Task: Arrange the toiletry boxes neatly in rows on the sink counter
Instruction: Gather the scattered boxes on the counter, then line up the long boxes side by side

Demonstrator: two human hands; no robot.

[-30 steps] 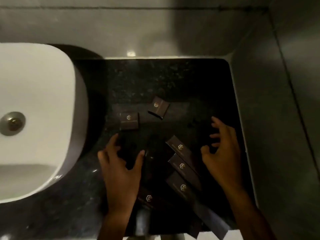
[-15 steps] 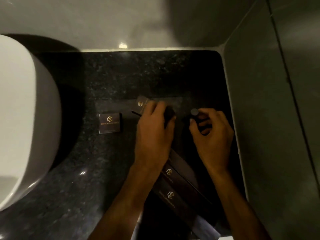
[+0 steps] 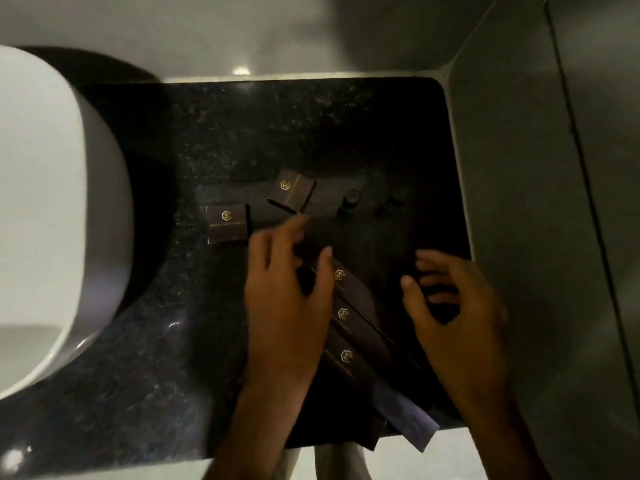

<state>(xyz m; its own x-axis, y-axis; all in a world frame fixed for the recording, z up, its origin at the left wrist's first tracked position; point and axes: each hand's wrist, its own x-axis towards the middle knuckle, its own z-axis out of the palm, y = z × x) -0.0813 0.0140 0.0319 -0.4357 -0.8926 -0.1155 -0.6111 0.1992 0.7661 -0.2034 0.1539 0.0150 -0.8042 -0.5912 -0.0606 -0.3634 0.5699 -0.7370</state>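
Note:
Dark brown toiletry boxes with gold logos lie on the black granite counter (image 3: pixel 263 133). A small box (image 3: pixel 228 225) lies near the basin, and a second small box (image 3: pixel 294 192) sits tilted behind it. Three long boxes (image 3: pixel 360 327) lie side by side on a diagonal near the front edge. My left hand (image 3: pixel 284 306) is spread over the upper end of the top long box (image 3: pixel 349 289), thumb against it; a grip is unclear. My right hand (image 3: pixel 457 313) hovers to the right of the long boxes, fingers curled apart and holding nothing.
Two small dark bottles (image 3: pixel 350 199) (image 3: pixel 398 199) stand at the back right of the counter. A white basin (image 3: pixel 52 220) fills the left side. Grey tiled walls (image 3: pixel 536 202) close off the back and right. The long boxes overhang the front edge.
Both hands have let go of the small dark bottles, which now stand at the back. The hands have pulled back toward the long boxes.

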